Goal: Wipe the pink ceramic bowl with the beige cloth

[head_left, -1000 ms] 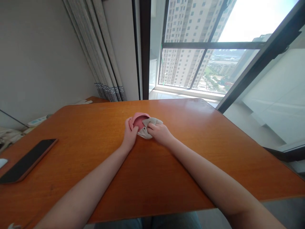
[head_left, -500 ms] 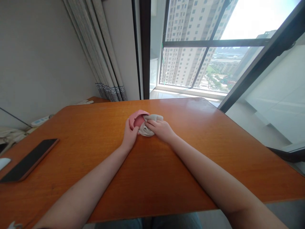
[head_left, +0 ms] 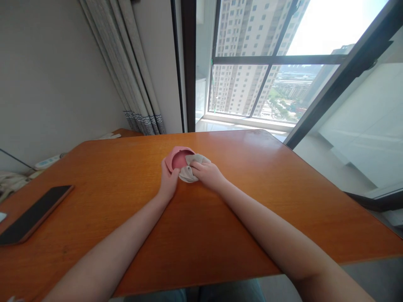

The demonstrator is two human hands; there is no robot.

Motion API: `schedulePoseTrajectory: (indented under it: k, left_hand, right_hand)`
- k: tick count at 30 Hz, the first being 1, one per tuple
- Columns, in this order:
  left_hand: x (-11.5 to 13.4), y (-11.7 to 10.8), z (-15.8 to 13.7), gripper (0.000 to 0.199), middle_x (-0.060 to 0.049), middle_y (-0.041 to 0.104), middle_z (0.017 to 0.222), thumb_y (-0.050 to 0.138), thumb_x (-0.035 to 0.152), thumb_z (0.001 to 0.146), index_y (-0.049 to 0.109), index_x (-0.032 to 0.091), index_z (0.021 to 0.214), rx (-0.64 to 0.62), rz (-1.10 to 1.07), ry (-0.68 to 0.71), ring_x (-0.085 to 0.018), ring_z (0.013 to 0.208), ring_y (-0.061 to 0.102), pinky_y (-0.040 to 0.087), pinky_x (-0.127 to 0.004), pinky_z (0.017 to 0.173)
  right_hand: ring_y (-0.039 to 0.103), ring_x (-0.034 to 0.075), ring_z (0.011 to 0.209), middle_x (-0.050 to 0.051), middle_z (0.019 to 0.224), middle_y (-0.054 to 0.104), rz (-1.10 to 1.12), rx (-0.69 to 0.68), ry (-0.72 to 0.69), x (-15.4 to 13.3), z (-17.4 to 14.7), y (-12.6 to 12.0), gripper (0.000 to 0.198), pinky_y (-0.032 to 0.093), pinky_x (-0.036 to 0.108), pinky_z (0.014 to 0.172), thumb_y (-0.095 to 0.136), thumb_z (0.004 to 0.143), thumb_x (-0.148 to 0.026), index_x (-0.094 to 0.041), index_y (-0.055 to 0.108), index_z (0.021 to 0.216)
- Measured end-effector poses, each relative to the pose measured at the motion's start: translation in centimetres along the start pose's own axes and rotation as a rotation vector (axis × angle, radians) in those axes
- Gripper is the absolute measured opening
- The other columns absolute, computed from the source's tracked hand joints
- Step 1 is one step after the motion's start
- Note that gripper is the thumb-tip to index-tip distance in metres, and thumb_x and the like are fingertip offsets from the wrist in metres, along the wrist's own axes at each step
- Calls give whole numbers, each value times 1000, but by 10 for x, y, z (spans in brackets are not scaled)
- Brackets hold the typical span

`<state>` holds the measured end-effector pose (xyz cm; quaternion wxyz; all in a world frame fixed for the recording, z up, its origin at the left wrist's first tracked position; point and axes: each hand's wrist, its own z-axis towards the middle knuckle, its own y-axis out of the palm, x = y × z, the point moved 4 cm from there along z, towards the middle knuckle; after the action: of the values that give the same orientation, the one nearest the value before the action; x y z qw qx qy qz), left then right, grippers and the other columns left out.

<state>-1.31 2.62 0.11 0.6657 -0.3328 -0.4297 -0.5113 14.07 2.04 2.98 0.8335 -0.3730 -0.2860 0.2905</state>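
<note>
A pink bowl-like container [head_left: 179, 159] is tilted on its side toward me near the far middle of the table, its hollow inside showing. My left hand [head_left: 168, 179] grips it from the left, thumb at the near rim and fingers behind, partly hidden. In my right hand [head_left: 208, 173] is a pale grey-white cloth [head_left: 189, 174], bunched up and pressed at the right side of the pink container's opening. Part of the cloth folds over the top of my right fingers, and part hangs below them.
The brown wooden table [head_left: 201, 235] spreads under both arms. A black flat pad with a brown edge [head_left: 37, 214] lies at the left, with a white object [head_left: 2, 217] beside it. A white power strip [head_left: 48, 162] sits beyond the left edge. Curtain and window stand behind.
The view has shifted slightly, so everything sits a little further left. The pink container's opening shows more, and the cloth at my right fingers has changed its folds.
</note>
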Motion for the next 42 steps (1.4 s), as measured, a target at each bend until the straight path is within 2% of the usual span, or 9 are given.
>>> schedulePoseTrajectory:
  k: [4, 11, 14, 17, 21, 27, 31, 36, 42]
  left_hand:
    - [1, 1, 4, 44, -5, 54, 113, 57, 20, 71, 47, 19, 114, -62, 86, 21, -22, 108, 53, 42, -37, 97]
    - [-10, 6, -3, 72, -8, 41, 137, 67, 31, 71, 32, 25, 133, -5, -34, -57, -22, 125, 43, 35, -35, 104]
    - [-18, 5, -3, 60, -7, 49, 126, 64, 31, 73, 38, 24, 127, 27, -55, -99, -21, 115, 51, 40, -36, 100]
    - [-20, 2, -1, 49, -5, 53, 119, 58, 26, 74, 43, 23, 121, 50, -30, -117, -20, 110, 53, 41, -37, 99]
    - [-8, 5, 0, 54, -7, 51, 123, 59, 18, 69, 43, 21, 121, -28, 80, -75, -22, 117, 49, 34, -39, 106]
    - [2, 10, -6, 72, -9, 42, 138, 68, 28, 70, 32, 23, 132, -1, -72, -67, -23, 127, 43, 35, -36, 107]
    - [-6, 12, -9, 60, -7, 49, 129, 65, 29, 74, 38, 24, 127, 0, -198, -90, -21, 119, 51, 41, -37, 102]
    - [-12, 10, -3, 56, -7, 54, 122, 65, 28, 72, 44, 23, 124, -9, -164, -139, -23, 114, 53, 44, -38, 99]
    - [1, 14, -6, 66, -7, 43, 138, 67, 33, 73, 36, 25, 131, -13, -157, -106, -21, 126, 44, 38, -35, 105]
  right_hand:
    - [46, 12, 69, 4, 103, 61, -31, -58, 48, 15, -4, 2, 23, 27, 28, 56, 39, 93, -15, -19, 62, 94]
    - [43, 10, 59, 4, 86, 60, -20, -69, 128, 1, 1, 7, 25, 26, 28, 53, 40, 91, -12, -17, 63, 81]
    - [42, 9, 57, 3, 86, 59, -21, -59, 104, -3, 4, 9, 26, 27, 28, 54, 40, 91, -12, -16, 62, 78]
    - [45, 10, 62, 3, 95, 61, -9, -64, 39, 3, 1, 9, 22, 30, 27, 56, 41, 92, -14, -18, 62, 86]
    - [50, 12, 75, 6, 109, 59, 21, -102, 21, 19, -7, 11, 21, 32, 26, 58, 41, 93, -17, -18, 61, 99]
    - [45, 11, 63, 5, 89, 59, -2, -101, 65, 7, -5, 13, 22, 31, 27, 56, 43, 91, -15, -17, 64, 84]
    - [41, 11, 59, 4, 86, 59, 9, -60, 44, -2, 0, 11, 22, 30, 28, 55, 44, 90, -14, -17, 63, 80]
    - [48, 12, 71, 6, 107, 59, 7, -52, -10, 16, -5, 11, 22, 34, 27, 61, 42, 93, -16, -18, 63, 92]
    - [45, 11, 67, 5, 99, 61, 2, -36, 110, 10, -6, 9, 25, 31, 26, 58, 41, 92, -16, -18, 64, 85]
